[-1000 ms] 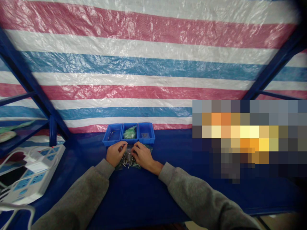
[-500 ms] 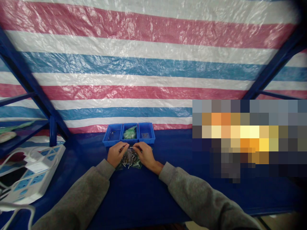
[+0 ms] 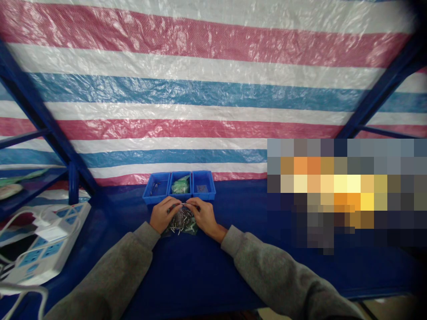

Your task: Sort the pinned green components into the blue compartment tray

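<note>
My left hand point(image 3: 164, 214) and my right hand point(image 3: 204, 215) meet fingertip to fingertip, both closed in a pinch. Between them runs a small, thin metal part point(image 3: 183, 204), shaped like a screw or pin; its exact kind is too small to make out. Under the fingers lies a pile of similar slim metal parts point(image 3: 180, 224) on crumpled clear and green plastic bags point(image 3: 191, 229). Just beyond stand three blue bins: the left bin point(image 3: 147, 194) with a few metal parts, the middle bin point(image 3: 180, 172) with a green plastic bag, the right bin point(image 3: 210, 180) with small pieces.
A white power strip point(image 3: 63, 249) with a plugged-in adapter point(image 3: 50, 226) and cables lies on the blue table point(image 3: 187, 275) at the left. Blue frame posts point(image 3: 43, 106) rise at both sides before a striped plastic sheet point(image 3: 200, 93). A pixelated patch hides the right side.
My hands have drawn closer together, fingertips now meeting at the thin metal part, which showed between them half a second ago. The bins and the pile look unchanged.
</note>
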### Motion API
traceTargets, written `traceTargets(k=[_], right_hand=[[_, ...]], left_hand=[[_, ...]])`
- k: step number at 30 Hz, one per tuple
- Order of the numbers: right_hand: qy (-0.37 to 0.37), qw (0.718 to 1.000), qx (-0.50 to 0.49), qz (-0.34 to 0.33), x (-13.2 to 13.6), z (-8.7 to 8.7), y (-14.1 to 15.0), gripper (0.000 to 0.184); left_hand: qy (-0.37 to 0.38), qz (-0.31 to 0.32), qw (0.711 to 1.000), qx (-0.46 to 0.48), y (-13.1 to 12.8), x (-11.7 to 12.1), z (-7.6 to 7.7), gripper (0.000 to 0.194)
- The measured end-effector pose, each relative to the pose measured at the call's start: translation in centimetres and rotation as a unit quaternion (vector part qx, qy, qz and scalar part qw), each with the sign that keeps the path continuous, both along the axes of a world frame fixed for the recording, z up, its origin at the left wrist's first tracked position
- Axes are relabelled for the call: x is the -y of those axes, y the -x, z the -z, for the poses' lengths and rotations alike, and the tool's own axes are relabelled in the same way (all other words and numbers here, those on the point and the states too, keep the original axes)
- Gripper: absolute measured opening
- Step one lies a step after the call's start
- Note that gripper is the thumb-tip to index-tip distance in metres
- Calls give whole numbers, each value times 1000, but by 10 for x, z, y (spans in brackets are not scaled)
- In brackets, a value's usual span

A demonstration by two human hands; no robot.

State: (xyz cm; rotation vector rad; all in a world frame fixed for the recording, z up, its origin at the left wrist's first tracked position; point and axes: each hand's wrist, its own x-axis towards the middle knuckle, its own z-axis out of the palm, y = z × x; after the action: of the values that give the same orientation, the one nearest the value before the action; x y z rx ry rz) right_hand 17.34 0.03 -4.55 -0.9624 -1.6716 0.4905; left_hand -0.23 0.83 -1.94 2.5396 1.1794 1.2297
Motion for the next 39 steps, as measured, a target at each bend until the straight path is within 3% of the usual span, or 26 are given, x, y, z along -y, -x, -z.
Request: traceTargets(k=[14, 39], right_hand=[[14, 1000, -1, 5, 2, -4, 0, 16], [-1, 1000, -2, 16, 1, -2, -1, 20]], left_hand=[[16, 5, 1000, -5, -1, 6, -4, 17], [29, 1, 999, 36, 0, 6, 1, 18]])
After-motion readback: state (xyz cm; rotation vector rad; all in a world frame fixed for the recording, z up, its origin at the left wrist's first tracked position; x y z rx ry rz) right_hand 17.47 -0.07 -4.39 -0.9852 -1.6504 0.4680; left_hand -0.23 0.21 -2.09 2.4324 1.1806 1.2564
